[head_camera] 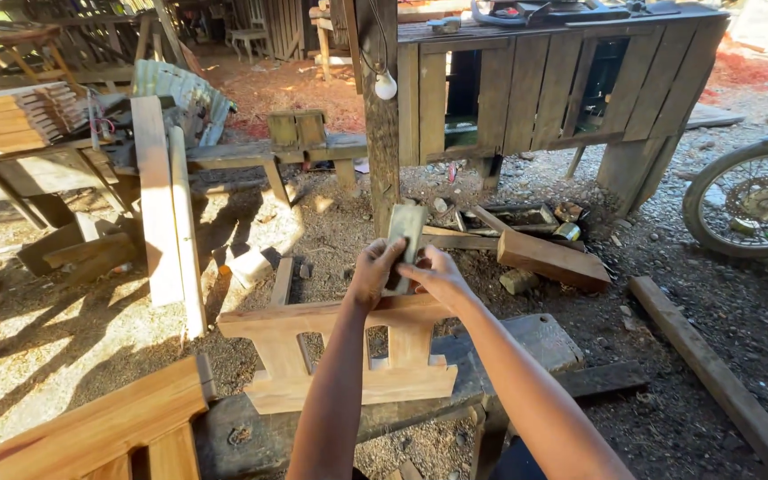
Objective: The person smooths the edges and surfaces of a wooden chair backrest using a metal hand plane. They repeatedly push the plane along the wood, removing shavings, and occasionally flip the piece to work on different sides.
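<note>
In the upper left of the frame a stack of boards [11, 120] lies on a rough table, and just right of it two long planks [166, 213] lean upright, probably put there to keep them off the dirt. In the lower left corner a part of a pale wooden frame [100, 427] shows. In the middle, a cut wooden piece [348, 356] with square openings lies flat across a dark, heavy bench [526, 342], which gives it a firm support at working height. Both hands meet at the far edge of this piece. The left hand [373, 271] is closed around the lower part of a small grey-green block [404, 236], perhaps a sanding block, though I cannot tell for sure. The right hand [437, 276] grips the same block from the other side, with the fingers bent over it. The block stands almost upright and its lower end seems to touch the top edge of the cut piece; I think two hands are used to press it steadily. Behind the hands a post [382, 116] rises from the ground, with a white bulb [386, 86] hanging on it. Further right stands a plank workbench [544, 84], with wood scraps [548, 258] on the ground before it. At the right edge a motorcycle wheel [753, 196] is partly visible.
</note>
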